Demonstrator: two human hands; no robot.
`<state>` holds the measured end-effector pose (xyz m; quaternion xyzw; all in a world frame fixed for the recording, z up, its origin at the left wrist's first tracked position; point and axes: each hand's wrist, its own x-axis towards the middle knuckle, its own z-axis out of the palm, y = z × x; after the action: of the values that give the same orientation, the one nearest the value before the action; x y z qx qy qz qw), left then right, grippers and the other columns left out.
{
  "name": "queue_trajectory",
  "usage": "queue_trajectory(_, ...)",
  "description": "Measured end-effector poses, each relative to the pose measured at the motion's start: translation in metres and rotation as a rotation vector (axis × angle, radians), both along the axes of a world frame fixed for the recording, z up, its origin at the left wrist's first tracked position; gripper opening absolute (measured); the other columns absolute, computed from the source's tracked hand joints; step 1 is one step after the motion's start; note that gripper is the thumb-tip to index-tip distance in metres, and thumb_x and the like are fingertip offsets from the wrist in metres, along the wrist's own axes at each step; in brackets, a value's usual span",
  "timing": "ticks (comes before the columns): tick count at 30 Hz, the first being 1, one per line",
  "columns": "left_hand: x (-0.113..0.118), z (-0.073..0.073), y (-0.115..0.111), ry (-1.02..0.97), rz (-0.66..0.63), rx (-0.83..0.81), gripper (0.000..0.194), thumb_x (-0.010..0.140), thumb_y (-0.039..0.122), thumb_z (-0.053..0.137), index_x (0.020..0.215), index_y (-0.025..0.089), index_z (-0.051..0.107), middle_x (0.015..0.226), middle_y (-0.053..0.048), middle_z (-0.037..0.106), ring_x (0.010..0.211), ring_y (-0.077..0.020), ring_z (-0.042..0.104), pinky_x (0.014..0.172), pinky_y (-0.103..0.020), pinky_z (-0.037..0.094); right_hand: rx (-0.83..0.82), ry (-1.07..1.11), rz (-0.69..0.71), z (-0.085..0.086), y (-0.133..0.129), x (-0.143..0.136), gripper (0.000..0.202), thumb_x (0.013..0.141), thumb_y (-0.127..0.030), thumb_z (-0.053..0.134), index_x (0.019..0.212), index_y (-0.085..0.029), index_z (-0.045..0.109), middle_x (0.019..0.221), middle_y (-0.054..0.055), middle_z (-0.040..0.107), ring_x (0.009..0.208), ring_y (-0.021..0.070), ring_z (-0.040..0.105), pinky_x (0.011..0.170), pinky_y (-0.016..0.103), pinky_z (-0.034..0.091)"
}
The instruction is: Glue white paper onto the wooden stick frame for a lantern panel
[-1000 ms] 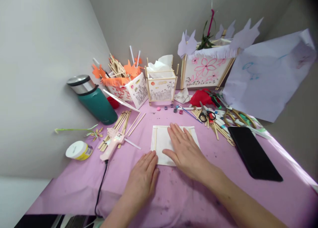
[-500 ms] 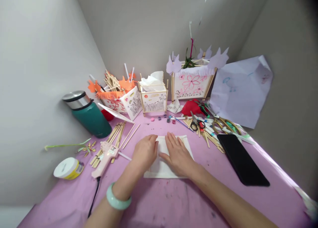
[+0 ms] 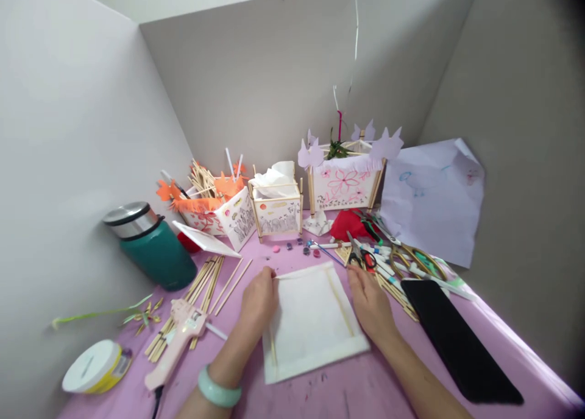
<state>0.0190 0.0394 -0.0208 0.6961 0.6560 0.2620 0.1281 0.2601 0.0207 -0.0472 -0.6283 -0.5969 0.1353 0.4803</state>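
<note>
A white paper panel (image 3: 308,321) with thin wooden sticks along its sides lies a little tilted in front of me. My left hand (image 3: 261,297) pinches its upper left corner, fingers curled and partly hidden. Just beyond the panel's right edge, my right hand (image 3: 371,303) has its fingers stretched out and holds nothing. Scissors with dark handles (image 3: 359,254) lie past its fingertips. A pale pink glue gun (image 3: 178,340) rests to the left of my left forearm.
Wooden sticks (image 3: 208,285) and a green bottle (image 3: 158,254) stand or lie left. Behind are decorated paper boxes (image 3: 276,215). A black phone (image 3: 457,340) lies right, near several markers (image 3: 384,267). A white-lidded tub (image 3: 94,367) sits front left.
My right hand has moved off the panel to its right side. The panel is turned slightly and appears larger, my left hand now at its corner. The camera view has tilted up.
</note>
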Motion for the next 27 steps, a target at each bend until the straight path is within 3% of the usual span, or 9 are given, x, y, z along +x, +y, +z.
queue_trajectory(2,-0.003,0.002,0.002,-0.135,0.079,0.005,0.01,0.088,0.024,0.041,0.086,0.02,0.05,0.073,-0.002,0.06,0.071,-0.02,0.059,0.066,-0.029,0.04,-0.143,0.239,0.013,0.0,0.003,0.004,0.053,0.09,-0.057,0.036,0.107,-0.014,0.063,0.095,0.013,0.067,0.083,0.0258,0.064,0.07,0.041,0.053)
queue_trajectory(5,-0.003,-0.001,0.003,-0.34,0.16,-0.01,0.011,0.086,0.03,0.041,0.084,0.021,0.046,0.062,0.003,0.052,0.061,-0.0165,0.054,0.057,-0.025,0.037,-0.267,0.623,0.029,0.0,0.005,0.0,0.057,0.082,-0.062,0.048,0.115,-0.015,0.056,0.086,0.009,0.068,0.065,0.0213,0.063,0.046,0.031,0.049)
queue_trajectory(8,0.0,-0.01,0.001,-0.515,0.144,-0.098,0.015,0.083,0.033,0.044,0.089,0.019,0.049,0.053,0.008,0.041,0.05,-0.0132,0.046,0.049,-0.022,0.033,-0.283,0.793,0.086,-0.002,0.005,-0.004,0.061,0.075,-0.059,0.061,0.118,-0.015,0.054,0.073,0.003,0.066,0.056,0.0184,0.06,0.042,0.026,0.045)
queue_trajectory(13,0.006,-0.011,-0.005,-0.735,-0.001,-0.26,0.036,0.081,0.048,0.05,0.093,0.015,0.058,0.062,0.002,0.055,0.054,-0.0128,0.051,0.051,-0.022,0.037,-0.33,0.759,0.123,0.002,0.002,-0.002,0.052,0.076,-0.054,0.062,0.11,-0.015,0.06,0.09,0.007,0.07,0.076,0.0227,0.066,0.066,0.031,0.052)
queue_trajectory(16,0.007,-0.001,-0.006,-0.909,0.0,-0.347,0.045,0.081,0.058,0.05,0.086,0.014,0.06,0.068,-0.001,0.058,0.058,-0.0131,0.052,0.053,-0.022,0.038,-0.395,0.744,0.163,0.008,-0.002,-0.006,0.051,0.078,-0.053,0.061,0.112,-0.015,0.06,0.09,0.006,0.071,0.072,0.0215,0.065,0.062,0.029,0.05)
queue_trajectory(18,0.006,0.005,-0.006,-0.986,0.026,-0.359,0.043,0.079,0.056,0.054,0.085,0.013,0.061,0.07,-0.002,0.058,0.06,-0.0126,0.051,0.054,-0.022,0.038,-0.435,0.753,0.22,0.009,-0.005,-0.01,0.051,0.078,-0.053,0.06,0.112,-0.016,0.061,0.087,0.005,0.071,0.068,0.0205,0.063,0.058,0.028,0.049)
queue_trajectory(22,0.003,0.005,-0.004,-0.943,0.074,-0.268,0.032,0.077,0.045,0.058,0.075,0.013,0.059,0.066,0.001,0.052,0.058,-0.0097,0.044,0.052,-0.02,0.033,-0.475,0.702,0.313,0.004,-0.006,-0.016,0.049,0.079,-0.053,0.058,0.111,-0.015,0.062,0.087,0.004,0.069,0.071,0.02,0.061,0.061,0.028,0.048)
queue_trajectory(27,0.003,-0.003,-0.005,-0.903,0.085,-0.311,0.028,0.076,0.041,0.058,0.067,0.015,0.054,0.057,0.005,0.042,0.052,-0.0081,0.035,0.049,-0.02,0.028,-0.389,0.562,0.204,-0.002,-0.005,-0.017,0.043,0.084,-0.05,0.051,0.107,-0.015,0.063,0.072,0.0,0.062,0.069,0.018,0.054,0.059,0.025,0.042)
